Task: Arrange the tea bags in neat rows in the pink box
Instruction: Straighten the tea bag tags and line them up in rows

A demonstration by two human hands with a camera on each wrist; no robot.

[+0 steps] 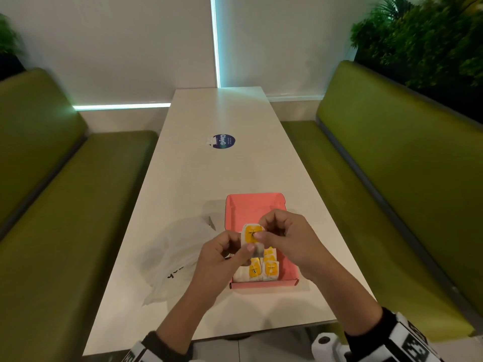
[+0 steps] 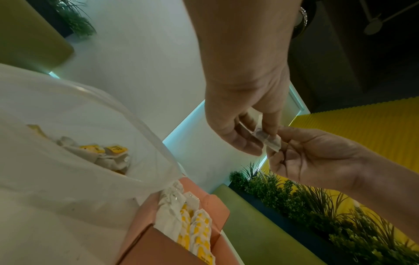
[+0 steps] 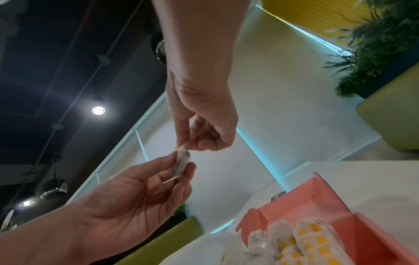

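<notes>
Both hands, left (image 1: 222, 253) and right (image 1: 281, 232), pinch one tea bag (image 1: 251, 234) in a fingertip grip directly above the box (image 1: 252, 202), its long axis along the rows (image 1: 264, 269) lying nearer the left hand.

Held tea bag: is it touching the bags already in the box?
Apart. The left wrist view shows the tea bag pinched between both hands in mid-air, with open space down to the rows in the pink box.

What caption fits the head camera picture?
Both hands pinch one tea bag above the pink box.
</notes>
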